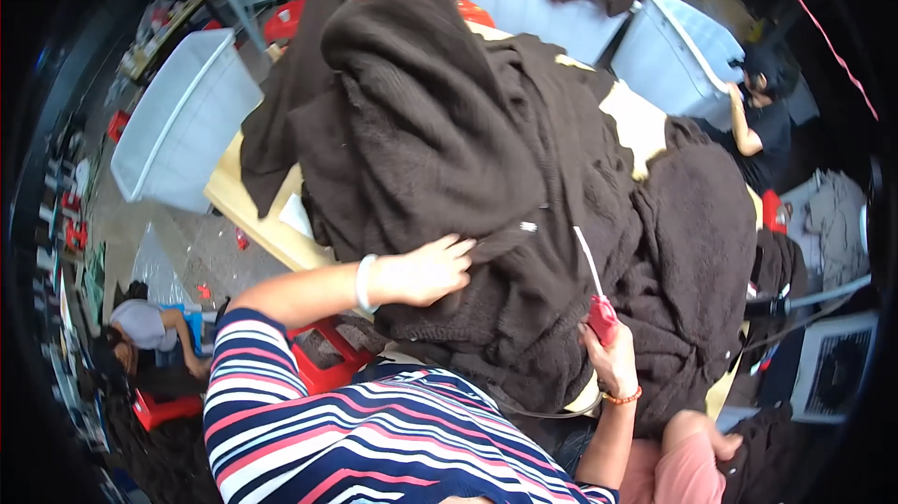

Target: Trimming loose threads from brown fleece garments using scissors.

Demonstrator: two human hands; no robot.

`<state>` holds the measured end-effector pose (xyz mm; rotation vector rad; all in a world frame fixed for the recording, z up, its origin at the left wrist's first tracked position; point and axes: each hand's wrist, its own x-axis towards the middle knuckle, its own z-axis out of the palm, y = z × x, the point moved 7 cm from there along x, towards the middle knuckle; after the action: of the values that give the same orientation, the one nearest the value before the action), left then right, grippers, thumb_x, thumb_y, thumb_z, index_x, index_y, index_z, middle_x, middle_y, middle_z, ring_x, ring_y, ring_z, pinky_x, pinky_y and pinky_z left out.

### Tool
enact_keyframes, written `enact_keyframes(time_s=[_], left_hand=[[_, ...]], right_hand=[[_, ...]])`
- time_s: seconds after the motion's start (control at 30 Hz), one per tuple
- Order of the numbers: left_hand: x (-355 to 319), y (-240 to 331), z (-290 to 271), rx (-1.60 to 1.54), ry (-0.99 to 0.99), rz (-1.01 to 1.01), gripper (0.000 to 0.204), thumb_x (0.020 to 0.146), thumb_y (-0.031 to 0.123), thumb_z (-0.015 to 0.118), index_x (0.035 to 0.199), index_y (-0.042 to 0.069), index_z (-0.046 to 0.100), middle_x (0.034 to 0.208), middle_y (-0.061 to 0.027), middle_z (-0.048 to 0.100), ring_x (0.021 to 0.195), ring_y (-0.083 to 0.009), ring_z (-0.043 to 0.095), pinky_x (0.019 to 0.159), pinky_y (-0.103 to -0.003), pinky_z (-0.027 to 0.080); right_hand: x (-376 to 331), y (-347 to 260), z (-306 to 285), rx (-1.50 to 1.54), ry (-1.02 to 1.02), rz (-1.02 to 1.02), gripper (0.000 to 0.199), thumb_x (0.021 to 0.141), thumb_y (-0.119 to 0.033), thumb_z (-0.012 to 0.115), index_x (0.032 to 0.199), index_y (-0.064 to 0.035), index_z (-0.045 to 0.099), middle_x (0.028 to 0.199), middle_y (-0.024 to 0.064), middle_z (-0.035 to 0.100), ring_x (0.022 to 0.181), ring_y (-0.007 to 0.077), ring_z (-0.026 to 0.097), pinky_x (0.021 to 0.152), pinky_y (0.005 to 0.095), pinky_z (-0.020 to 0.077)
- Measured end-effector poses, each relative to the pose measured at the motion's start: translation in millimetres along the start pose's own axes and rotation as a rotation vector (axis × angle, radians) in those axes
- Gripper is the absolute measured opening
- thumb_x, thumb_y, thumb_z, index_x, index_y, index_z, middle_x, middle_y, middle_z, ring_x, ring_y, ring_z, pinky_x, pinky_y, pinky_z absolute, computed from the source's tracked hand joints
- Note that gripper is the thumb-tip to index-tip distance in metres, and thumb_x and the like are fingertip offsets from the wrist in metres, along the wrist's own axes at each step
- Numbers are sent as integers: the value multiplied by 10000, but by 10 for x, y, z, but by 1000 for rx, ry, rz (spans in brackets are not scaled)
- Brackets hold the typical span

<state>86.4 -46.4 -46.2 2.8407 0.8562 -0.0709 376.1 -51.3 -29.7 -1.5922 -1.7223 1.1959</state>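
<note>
A large heap of dark brown knit garments (421,120) covers most of the table in front of me. My left hand (430,270), with a pale bangle at its wrist, is closed on a fold at the near left of the heap. Its thumb is hidden. To the right of that fold a small white label (528,226) shows on the cloth. My right hand (613,362) is closed round a red-handled tool (602,319). The tool's thin pale blade points up and away, over the brown cloth. Whether it has a second blade I cannot tell.
The wooden table edge (267,237) shows at the left. A large white bin (182,120) stands beyond it; another white bin (673,41) is at the far right. Several people work around the table. One with pink clothing (687,476) sits close at my right. A red stool (327,359) is near my left elbow.
</note>
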Motion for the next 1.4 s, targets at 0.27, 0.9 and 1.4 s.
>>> enact_keyframes(time_s=[0.27,0.9,1.4], left_hand=[[122,-181,-673,-581,141,-409,345,837,290,711,1049,23,659,848,-140,640,857,-310,618,760,-382,502],[524,-1174,586,-1371,814,-671,163,870,93,715,978,49,601,904,22,618,811,-48,553,745,-207,456],[198,-971,480,-1802,854,-860,362,906,227,690,1165,1,575,1120,-68,628,1045,-181,581,938,-315,458]], right_hand=[[-170,139,-39,-128,59,69,138,859,-133,669,929,-20,629,732,109,634,710,213,634,662,316,495],[-138,-450,277,-477,-107,-22,230,852,-300,661,899,-76,643,701,209,639,683,408,640,623,475,507],[-139,-651,657,-504,-303,-146,193,848,-262,662,913,-85,620,643,193,619,660,402,641,634,483,507]])
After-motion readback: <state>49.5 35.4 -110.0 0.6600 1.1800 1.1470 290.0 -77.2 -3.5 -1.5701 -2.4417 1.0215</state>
